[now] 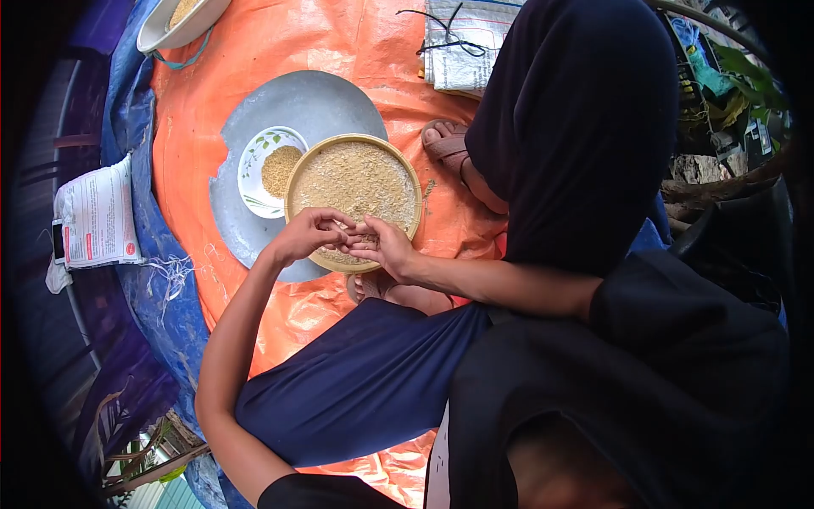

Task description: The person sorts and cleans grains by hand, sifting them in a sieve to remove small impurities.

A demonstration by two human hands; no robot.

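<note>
Both my hands meet over the near part of a round tray (292,188) with a raised rim, filled with pale grain (352,174). My left hand (309,235) has its thumb and fingertips pinched together; what they hold is too small to make out. Against those fingertips, my right hand (388,248) is half curled, with some brownish grain showing between its thumb and fingers. Just left of the tray, a white bowl (251,170) with a green leaf pattern contains a small heap of golden grain (278,170). Under both lies a grey round sheet (254,114).
An orange tarp (280,34) covers the ground, with blue tarp (170,297) along its left side. A white container (182,30) with grain is at top left. Printed sacks (97,216) lie at left and, with a black cord, at the top (466,64). My bent knees flank the tray.
</note>
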